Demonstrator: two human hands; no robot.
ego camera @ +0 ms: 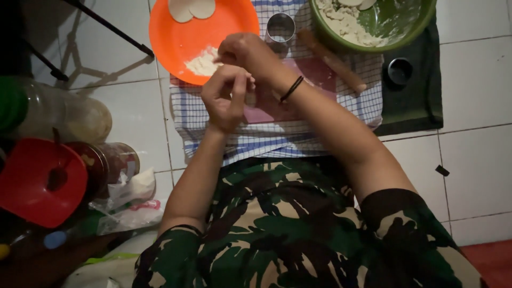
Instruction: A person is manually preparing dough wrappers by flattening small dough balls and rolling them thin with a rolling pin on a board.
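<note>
Hands: left hand (226,98), right hand (240,52) | fingers curled, contents unclear | above orange plate (176,48)

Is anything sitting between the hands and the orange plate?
Nothing visible does. The right hand already reaches the orange plate rim beside a pale dough heap; the left hand hovers just below.

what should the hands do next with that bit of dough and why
Probably set the piece on the orange plate. The left hand and right hand meet just beside it, and two flat dough rounds already lie there. Whether either grip actually holds dough is unclear.
</note>
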